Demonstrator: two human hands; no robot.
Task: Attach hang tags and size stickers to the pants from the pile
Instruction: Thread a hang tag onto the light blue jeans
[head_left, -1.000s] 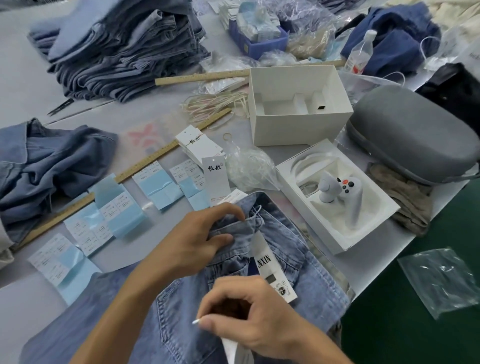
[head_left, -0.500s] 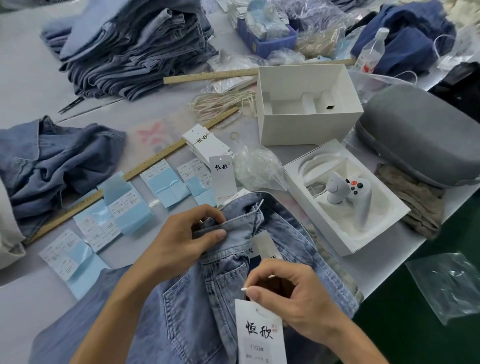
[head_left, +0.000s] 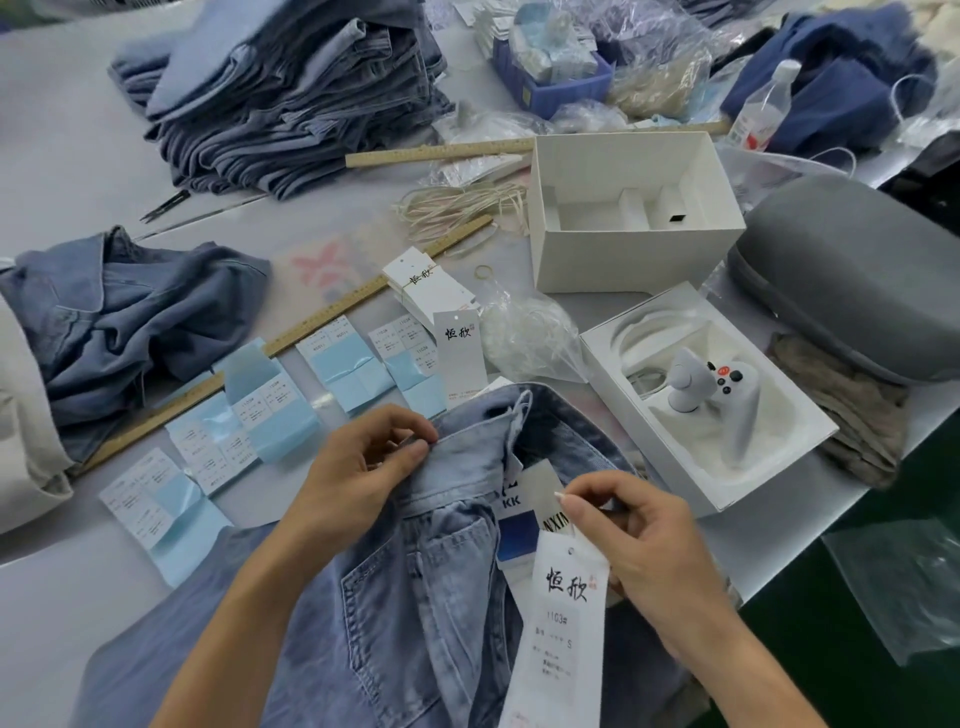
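Light blue denim pants lie in front of me, waistband facing away. My left hand pinches the waistband at its left part. My right hand pinches the top of a long white hang tag with black characters, held over the pants beside smaller blue and white tags at the waistband. More hang tags lie in a stack farther back, one loose tag beside them. Sheets of size stickers on pale blue backing lie in a row to the left. A pile of folded jeans sits at the back.
A wooden ruler runs behind the sticker sheets. An open white box, a tray with a white controller, and a grey case stand right. Crumpled denim lies left. Strings and scissors lie farther back. The table edge drops off right.
My right hand rose from below the waistband toward it, and the long white hang tag came into full view hanging from its fingers. My left hand kept its pinch on the waistband.
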